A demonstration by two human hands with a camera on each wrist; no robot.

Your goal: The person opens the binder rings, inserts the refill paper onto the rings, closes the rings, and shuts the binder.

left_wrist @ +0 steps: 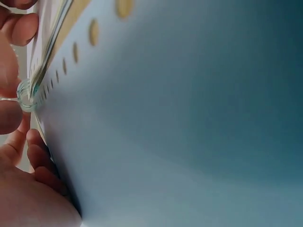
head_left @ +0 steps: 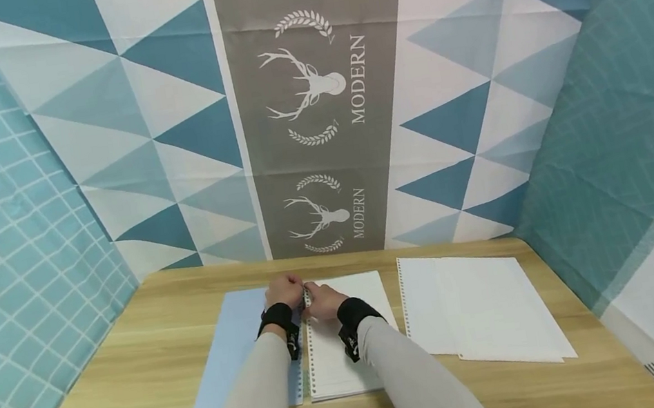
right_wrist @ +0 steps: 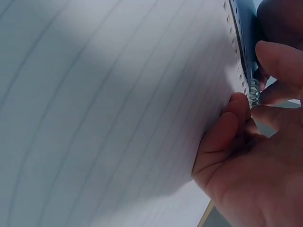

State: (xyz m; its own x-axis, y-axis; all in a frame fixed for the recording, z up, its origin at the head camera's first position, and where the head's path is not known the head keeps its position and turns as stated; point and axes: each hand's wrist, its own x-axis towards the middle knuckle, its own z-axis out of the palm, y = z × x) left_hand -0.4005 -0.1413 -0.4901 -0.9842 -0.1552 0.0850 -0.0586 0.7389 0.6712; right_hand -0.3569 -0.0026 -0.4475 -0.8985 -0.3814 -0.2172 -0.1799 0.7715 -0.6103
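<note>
A clear plastic spiral coil [left_wrist: 27,97] sits at the far end of the hole-punched edges of a blue sheet [head_left: 237,345] and a stack of white lined paper [head_left: 353,371]. My left hand [head_left: 284,293] pinches the coil from the left, its other fingers curled at the blue sheet's edge. From the right, my right hand [right_wrist: 265,165] pinches the coil too, thumb and forefinger around it, other fingers bent on the lined paper. In the head view the hands meet at the sheets' far ends and hide most of the coil.
Two overlapping white punched sheets [head_left: 499,309] lie to the right on the wooden table [head_left: 121,393]. A patterned cloth backdrop [head_left: 321,163] rises behind the table's far edge. Black wrist straps [head_left: 278,317] sit on both wrists.
</note>
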